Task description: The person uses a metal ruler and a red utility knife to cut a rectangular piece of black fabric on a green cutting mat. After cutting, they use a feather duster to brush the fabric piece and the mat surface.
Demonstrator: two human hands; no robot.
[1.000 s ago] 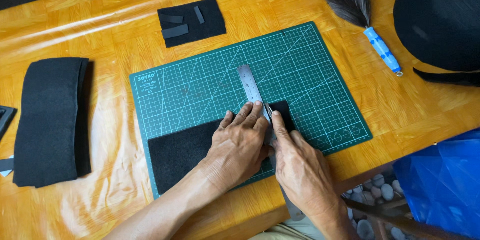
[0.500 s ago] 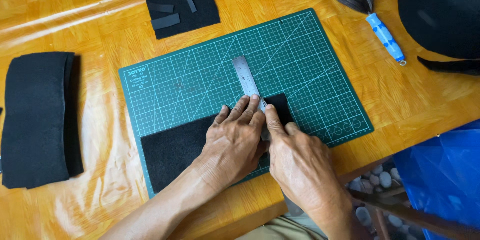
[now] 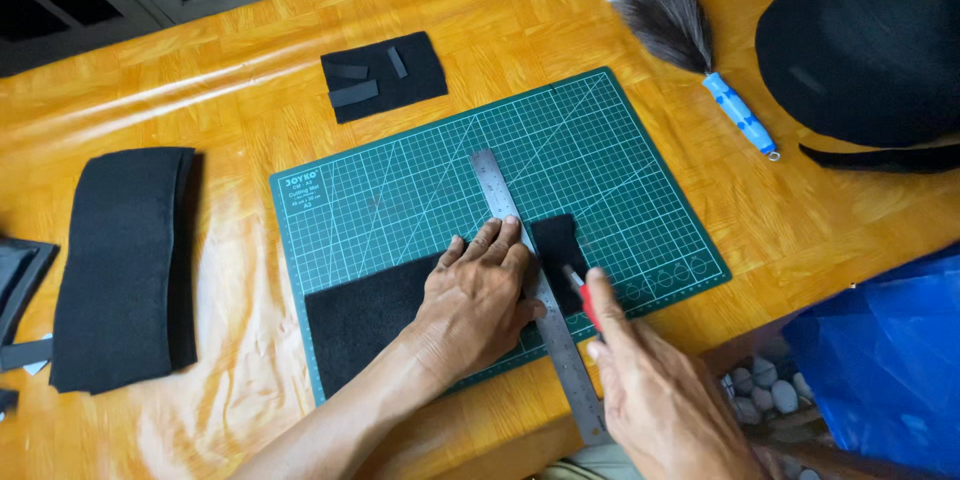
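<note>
My left hand (image 3: 478,295) presses flat on a metal ruler (image 3: 497,190) and on a black felt sheet (image 3: 365,315) lying on the green cutting mat (image 3: 400,190). My right hand (image 3: 660,390) grips a red cutter (image 3: 584,298), its blade end against the ruler's right edge. A narrow black felt strip (image 3: 557,245) lies to the right of the ruler, apart from the main sheet.
A black felt square with small cut strips (image 3: 385,75) lies beyond the mat. A folded black felt stack (image 3: 125,260) sits at the left. A feather duster with blue handle (image 3: 680,30), a black cap (image 3: 870,35) and a blue bag (image 3: 880,370) are at the right.
My right hand has drawn back toward me along the ruler with the cutter. The felt to the right of the ruler now shows as a separate strip.
</note>
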